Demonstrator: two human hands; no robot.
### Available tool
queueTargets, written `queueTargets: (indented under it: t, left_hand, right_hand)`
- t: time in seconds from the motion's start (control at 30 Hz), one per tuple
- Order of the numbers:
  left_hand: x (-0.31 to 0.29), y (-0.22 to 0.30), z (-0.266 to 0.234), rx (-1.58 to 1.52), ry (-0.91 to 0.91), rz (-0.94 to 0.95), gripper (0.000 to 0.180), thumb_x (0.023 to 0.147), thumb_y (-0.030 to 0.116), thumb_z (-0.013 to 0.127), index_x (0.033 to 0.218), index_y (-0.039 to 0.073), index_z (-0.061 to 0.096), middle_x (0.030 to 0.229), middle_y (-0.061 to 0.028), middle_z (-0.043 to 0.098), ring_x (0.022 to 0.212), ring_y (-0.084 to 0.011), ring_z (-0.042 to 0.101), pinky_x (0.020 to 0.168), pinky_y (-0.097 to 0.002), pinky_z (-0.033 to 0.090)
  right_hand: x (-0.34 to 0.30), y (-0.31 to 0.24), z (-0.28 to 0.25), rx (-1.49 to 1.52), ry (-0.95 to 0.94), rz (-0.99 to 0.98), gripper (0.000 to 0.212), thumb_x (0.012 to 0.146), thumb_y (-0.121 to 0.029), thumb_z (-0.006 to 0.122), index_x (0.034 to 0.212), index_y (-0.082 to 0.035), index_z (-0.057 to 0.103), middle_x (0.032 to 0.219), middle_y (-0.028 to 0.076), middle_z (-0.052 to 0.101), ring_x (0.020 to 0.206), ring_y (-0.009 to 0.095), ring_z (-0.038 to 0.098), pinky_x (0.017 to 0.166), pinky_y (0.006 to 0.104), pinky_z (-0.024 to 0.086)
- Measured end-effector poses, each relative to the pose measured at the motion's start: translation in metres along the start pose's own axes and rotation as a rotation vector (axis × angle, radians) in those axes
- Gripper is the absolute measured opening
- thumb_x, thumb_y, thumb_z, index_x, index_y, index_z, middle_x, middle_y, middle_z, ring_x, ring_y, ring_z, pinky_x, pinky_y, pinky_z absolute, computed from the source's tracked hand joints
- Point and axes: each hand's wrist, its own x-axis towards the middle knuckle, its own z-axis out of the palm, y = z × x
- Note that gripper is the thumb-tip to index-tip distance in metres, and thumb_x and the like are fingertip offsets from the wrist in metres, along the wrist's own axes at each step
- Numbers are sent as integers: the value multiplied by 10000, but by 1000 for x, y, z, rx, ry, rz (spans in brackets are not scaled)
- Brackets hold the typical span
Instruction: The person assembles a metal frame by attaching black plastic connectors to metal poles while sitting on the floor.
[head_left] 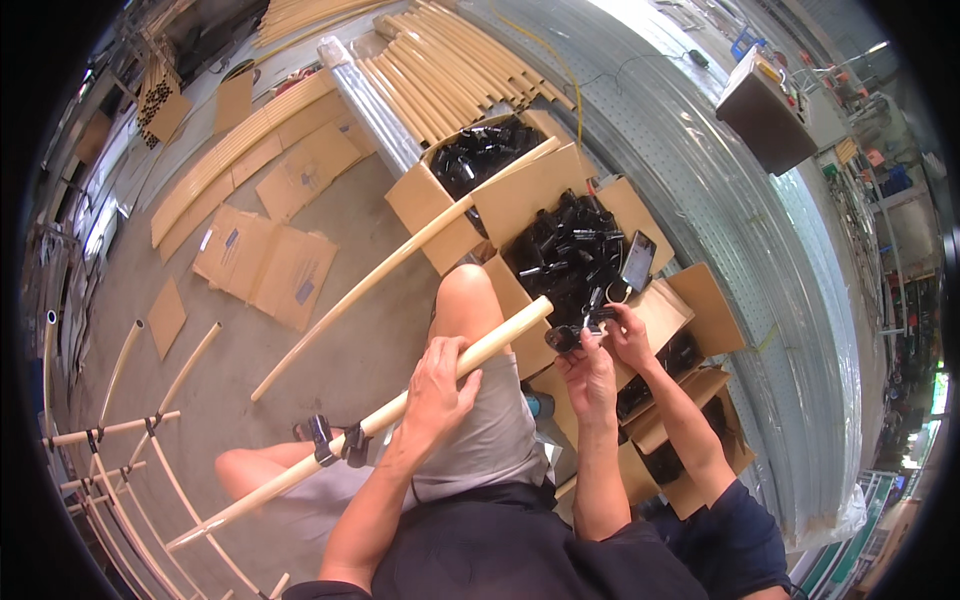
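My left hand point(436, 392) is wrapped round a long cream pipe point(507, 330) that lies slantwise across my thighs. Black pipe joints point(322, 440) are fitted round it below that hand. Close to the pipe's upper end, my right hand point(592, 378) grips a black pipe joint point(564, 338) between its fingers. Right beside it is a co-worker's hand point(630, 338), bent at small black parts; whether it holds one is hard to tell. An open carton point(530, 185) full of black pipe joints point(572, 245) stands just beyond both hands.
A phone point(638, 262) leans at the carton's right side. More cartons point(705, 310) stand at right. Another cream pipe point(360, 295) slants across the floor, near flattened cardboard point(265, 265). A pipe frame point(110, 440) rises at left; stacked pipes point(450, 75) and wrapped metal lengths point(740, 290) lie behind.
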Motion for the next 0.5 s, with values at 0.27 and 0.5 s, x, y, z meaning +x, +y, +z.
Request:
queueTargets:
  t: [0.27, 0.5]
  left_hand:
    - [5, -1, 1, -42, -13, 7, 326, 851, 112, 723, 1128, 15, 581, 1060, -179, 596, 1021, -382, 589, 911, -471, 466]
    - [0, 11, 6, 94, 29, 67, 344, 864, 89, 700, 1179, 19, 582, 1084, -180, 558, 1025, -383, 565, 916, -478, 453]
  right_hand:
    - [-2, 1, 25, -94, 27, -215, 208, 999, -151, 644, 1132, 9, 652, 1040, 136, 739, 952, 218, 730, 872, 334, 597]
    - [8, -2, 26, -54, -21, -182, 213, 1008, -163, 630, 1130, 11, 650, 1063, 149, 738, 961, 221, 735, 877, 342, 602]
